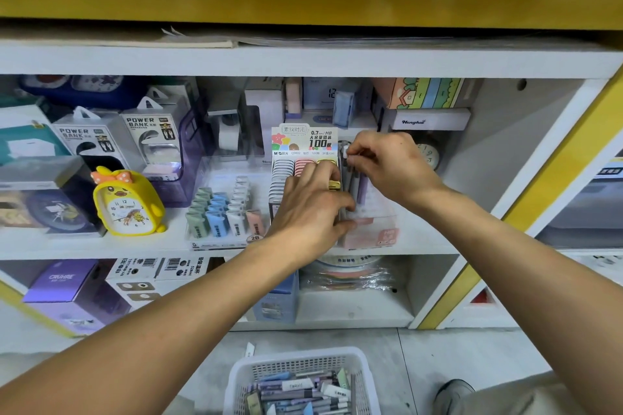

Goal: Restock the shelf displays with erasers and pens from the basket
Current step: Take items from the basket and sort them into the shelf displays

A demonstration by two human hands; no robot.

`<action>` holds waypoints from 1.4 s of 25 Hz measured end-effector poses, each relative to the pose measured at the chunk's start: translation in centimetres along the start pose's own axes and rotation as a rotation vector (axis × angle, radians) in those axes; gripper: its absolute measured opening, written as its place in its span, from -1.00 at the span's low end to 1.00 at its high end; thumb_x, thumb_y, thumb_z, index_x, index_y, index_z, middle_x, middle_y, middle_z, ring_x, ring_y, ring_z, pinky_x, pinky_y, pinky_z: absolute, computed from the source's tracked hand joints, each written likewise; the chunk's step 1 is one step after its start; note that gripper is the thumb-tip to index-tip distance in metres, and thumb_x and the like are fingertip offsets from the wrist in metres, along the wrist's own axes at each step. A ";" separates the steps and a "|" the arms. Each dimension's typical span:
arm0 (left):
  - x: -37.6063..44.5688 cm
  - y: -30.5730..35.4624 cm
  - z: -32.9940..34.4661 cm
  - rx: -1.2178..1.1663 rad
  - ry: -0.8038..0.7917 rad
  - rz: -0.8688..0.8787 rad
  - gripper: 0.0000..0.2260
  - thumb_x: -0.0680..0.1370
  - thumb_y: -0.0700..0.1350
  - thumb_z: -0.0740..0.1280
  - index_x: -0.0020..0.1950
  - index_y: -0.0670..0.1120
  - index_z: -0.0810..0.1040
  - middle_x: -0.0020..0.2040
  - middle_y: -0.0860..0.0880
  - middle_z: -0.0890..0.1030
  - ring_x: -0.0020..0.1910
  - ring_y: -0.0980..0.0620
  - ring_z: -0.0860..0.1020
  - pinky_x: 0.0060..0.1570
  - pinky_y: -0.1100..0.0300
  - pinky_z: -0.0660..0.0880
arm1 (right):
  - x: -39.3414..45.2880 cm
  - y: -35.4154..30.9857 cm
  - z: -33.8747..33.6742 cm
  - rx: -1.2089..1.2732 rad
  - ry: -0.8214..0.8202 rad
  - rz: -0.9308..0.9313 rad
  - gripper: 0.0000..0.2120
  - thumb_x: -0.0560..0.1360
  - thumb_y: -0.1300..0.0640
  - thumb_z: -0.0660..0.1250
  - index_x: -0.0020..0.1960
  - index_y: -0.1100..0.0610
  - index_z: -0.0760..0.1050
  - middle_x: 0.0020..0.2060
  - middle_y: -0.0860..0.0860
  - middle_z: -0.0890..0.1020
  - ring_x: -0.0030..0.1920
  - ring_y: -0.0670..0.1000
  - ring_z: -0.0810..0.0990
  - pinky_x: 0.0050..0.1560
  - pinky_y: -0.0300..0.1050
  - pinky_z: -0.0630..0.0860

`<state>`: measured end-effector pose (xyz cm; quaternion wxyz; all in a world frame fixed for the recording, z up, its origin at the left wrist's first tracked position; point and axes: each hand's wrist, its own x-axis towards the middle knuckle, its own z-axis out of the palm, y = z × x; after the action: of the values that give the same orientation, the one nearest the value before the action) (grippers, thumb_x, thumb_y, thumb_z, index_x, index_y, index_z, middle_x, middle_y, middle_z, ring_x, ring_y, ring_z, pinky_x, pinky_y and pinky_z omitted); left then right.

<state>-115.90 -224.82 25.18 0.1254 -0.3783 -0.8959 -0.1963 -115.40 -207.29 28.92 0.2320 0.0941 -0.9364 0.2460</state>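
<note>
Pens (354, 178) going upright into a clear display box (377, 222) just right of the lead-refill display (303, 158), the landmark on the middle shelf (135, 246). Right hand (387, 162) pinches a white pen cap at the box's back, fingers curled round it. Left hand (313, 202) curls over the seam between refill display and box, seemingly steadying or gripping pens; exact hold hidden. Basket (300, 384) on the floor, well below the refill display, holds more pens and erasers. Eraser tray (222, 212) sits just left of it. Risks: left hand knocking refill packs, pens tipping if released unsupported, box sliding off shelf edge.
</note>
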 end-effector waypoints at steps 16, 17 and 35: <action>-4.7 -2.6 -2.3 -0.097 -0.088 0.023 -0.82 0.46 -0.19 0.29 0.02 -0.08 0.61 0.05 -0.06 0.54 0.05 -0.10 0.53 0.00 -0.01 0.51 | -3.4 -6.2 1.2 0.304 -0.105 0.127 -0.78 0.45 0.30 0.28 -0.07 0.09 0.67 -0.26 0.02 0.69 -0.30 -0.01 0.60 -0.20 -0.10 0.56; -6.2 -3.3 -2.2 -0.052 -0.176 -0.006 -0.79 0.44 -0.20 0.27 0.03 -0.06 0.61 0.06 -0.06 0.57 0.05 -0.12 0.55 0.00 0.00 0.53 | -4.7 -7.2 2.4 0.291 -0.195 0.099 -0.77 0.42 0.30 0.29 -0.11 0.06 0.66 -0.29 -0.06 0.68 -0.33 -0.13 0.58 -0.22 -0.19 0.53; -22.7 -14.0 20.4 0.006 -1.009 -0.441 -0.38 0.55 -0.10 0.34 0.52 -0.24 0.17 0.49 -0.22 0.27 0.47 -0.17 0.26 0.43 -0.10 0.26 | -22.5 3.0 29.9 -0.333 -1.169 0.259 -0.22 0.52 0.20 0.29 0.62 0.17 -0.04 0.60 0.14 0.11 0.58 0.11 0.13 0.53 0.09 0.17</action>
<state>-112.15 -238.87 -5.09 -0.3629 -0.2284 -0.9033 -0.0098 -108.18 -218.41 -6.25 -0.3393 0.0616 -0.9381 0.0308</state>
